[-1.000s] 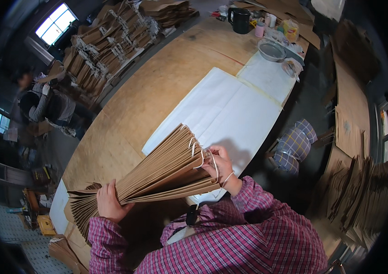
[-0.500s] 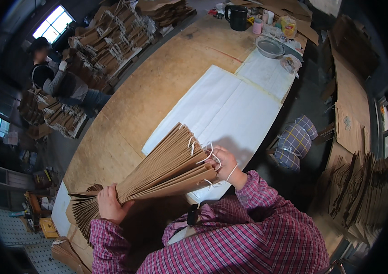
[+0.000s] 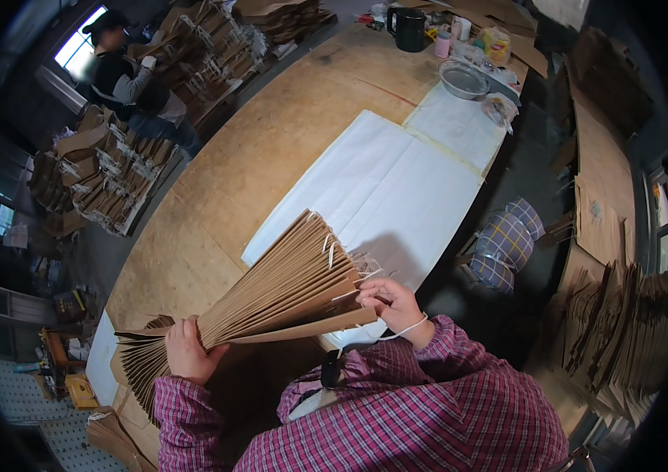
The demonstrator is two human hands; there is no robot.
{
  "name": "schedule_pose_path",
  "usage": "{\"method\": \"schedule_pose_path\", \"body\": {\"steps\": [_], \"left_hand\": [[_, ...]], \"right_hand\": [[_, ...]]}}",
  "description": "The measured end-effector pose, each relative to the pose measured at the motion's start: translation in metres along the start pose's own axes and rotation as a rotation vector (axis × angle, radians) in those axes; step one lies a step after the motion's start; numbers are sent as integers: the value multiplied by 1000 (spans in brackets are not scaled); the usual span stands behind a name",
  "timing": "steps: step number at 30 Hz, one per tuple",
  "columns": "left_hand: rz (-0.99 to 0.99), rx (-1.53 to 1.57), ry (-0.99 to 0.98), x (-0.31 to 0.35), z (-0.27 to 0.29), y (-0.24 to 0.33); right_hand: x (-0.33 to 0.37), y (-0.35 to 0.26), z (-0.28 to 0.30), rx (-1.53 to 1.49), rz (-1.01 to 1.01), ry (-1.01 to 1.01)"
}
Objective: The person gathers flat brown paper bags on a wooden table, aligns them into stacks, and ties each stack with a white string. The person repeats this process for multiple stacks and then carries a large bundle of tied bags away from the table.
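Note:
A thick fanned stack of brown paper bags slants across the near part of the table, its edges spread toward the right. White cord handles stick out along the upper right edges. My left hand is closed round the narrow, pinched part of the stack at its left. At the right end, my right hand has its fingers bent in a pinch at the edge of one near bag, beside the cords. A white cord runs across my right wrist. Part of the fingertips is hidden by the bag edges.
White sheets cover part of the wooden table. A dark jug and a bowl stand at the far end. A checked bundle lies to the right. A person stands by bag piles at the far left.
My right hand has moved slightly down and right, away from the cord loops it was among, to a nearer bag edge. My left hand keeps its grip. The person has shifted right.

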State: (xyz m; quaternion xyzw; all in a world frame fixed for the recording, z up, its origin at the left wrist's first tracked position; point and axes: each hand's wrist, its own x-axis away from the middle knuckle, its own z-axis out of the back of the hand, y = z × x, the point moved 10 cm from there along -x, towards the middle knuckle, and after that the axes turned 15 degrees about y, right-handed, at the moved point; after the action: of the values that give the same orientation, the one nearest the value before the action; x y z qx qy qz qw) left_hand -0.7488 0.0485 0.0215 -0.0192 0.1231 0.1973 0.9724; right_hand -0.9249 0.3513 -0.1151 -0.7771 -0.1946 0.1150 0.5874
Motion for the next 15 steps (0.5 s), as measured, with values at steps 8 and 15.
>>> {"method": "schedule_pose_path", "body": {"steps": [8, 15], "left_hand": [[-11, -8, 14, -1, 1, 0], [-6, -13, -4, -1, 0, -1]], "right_hand": [[-24, -15, -9, 188, 312, -2], [-29, -41, -7, 348, 516, 153]]}}
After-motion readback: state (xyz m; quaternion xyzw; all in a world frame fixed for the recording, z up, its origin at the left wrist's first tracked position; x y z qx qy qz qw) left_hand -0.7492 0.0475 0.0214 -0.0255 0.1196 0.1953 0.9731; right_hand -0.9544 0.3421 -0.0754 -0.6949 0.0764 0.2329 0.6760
